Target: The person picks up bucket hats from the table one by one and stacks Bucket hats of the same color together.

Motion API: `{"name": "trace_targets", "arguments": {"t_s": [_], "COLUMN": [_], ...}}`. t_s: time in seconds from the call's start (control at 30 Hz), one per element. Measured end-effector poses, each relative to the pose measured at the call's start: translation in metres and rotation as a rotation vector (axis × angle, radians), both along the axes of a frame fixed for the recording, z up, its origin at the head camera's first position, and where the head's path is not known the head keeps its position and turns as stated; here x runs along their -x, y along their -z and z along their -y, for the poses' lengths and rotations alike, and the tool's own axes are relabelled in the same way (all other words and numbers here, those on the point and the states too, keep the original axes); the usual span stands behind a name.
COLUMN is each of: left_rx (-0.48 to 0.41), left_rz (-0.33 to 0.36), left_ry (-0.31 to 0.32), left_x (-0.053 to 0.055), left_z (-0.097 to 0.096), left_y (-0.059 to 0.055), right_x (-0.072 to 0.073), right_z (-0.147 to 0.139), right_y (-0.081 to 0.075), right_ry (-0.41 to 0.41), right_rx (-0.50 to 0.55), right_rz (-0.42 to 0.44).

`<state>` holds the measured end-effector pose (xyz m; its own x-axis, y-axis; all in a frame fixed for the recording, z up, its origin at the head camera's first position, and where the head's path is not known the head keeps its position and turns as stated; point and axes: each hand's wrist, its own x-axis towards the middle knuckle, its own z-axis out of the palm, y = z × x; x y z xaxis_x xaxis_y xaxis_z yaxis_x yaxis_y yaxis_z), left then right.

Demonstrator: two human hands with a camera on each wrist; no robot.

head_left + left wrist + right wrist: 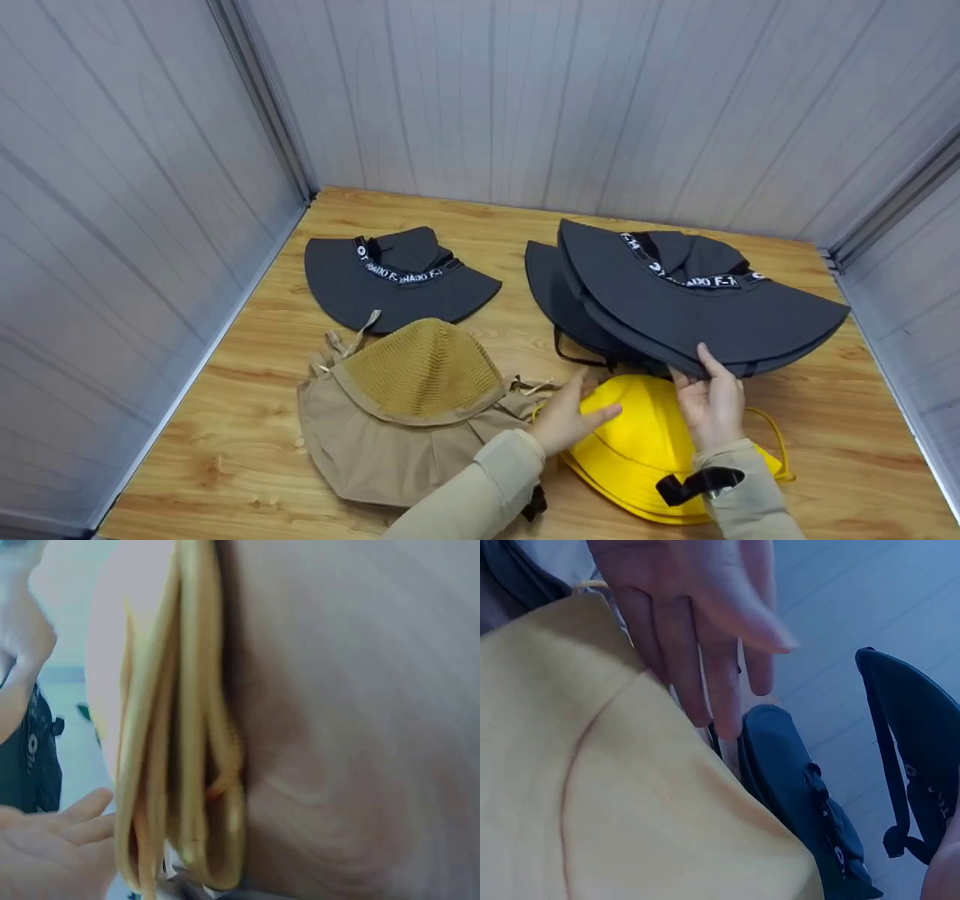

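My right hand pinches the near edge of a dark grey sun hat, its thumb over the brim. The hat lies folded flat with a lettered band showing, and more grey brims show beneath it. My left hand has extended fingers at the left side of a yellow bucket hat; whether it touches the hat I cannot tell. In the right wrist view the left hand appears above the yellow hat, and the grey hat stands at the right.
To the left lies a tan hat with a mesh crown and loose ties. Behind it is another folded dark grey hat with a lettered band. Pale panel walls enclose the wooden tabletop at the back and both sides.
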<state>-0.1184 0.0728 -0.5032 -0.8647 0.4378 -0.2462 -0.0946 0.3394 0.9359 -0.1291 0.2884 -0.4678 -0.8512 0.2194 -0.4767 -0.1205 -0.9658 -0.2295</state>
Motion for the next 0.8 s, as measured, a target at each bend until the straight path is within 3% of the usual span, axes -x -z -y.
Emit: {"name": "trace_targets", "arguments": {"t_s": [0.17, 0.27, 0.37, 0.53, 0.6, 0.8], "left_rx": [-0.469, -0.700, -0.888, -1.051, -1.071, -1.065], "left_rz": [0.261, 0.368, 0.420, 0.470, 0.473, 0.468], "left_ry": [-0.207, -0.271, -0.287, -0.256, -0.242, -0.321], "left_x": [0.016, 0.026, 0.033, 0.039, 0.041, 0.044], "left_z": [0.009, 0.015, 0.020, 0.025, 0.026, 0.025], "left_y": [-0.012, -0.023, -0.029, -0.035, -0.037, -0.040], "right_x": [-0.010, -0.016, -0.020, -0.024, -0.025, -0.027], "right_z": [0.013, 0.021, 0.029, 0.042, 0.046, 0.056], "right_y": [-0.004, -0.005, -0.007, -0.009, -0.010, -0.008], "right_ry": [-0.048, -0.072, -0.095, -0.145, -0.159, -0.190], "right_rx": [-0.006, 0.007, 0.007, -0.054, -0.087, -0.139], "right_rz": [-0.030, -0.058, -0.066, -0.064, -0.068, -0.101]}}
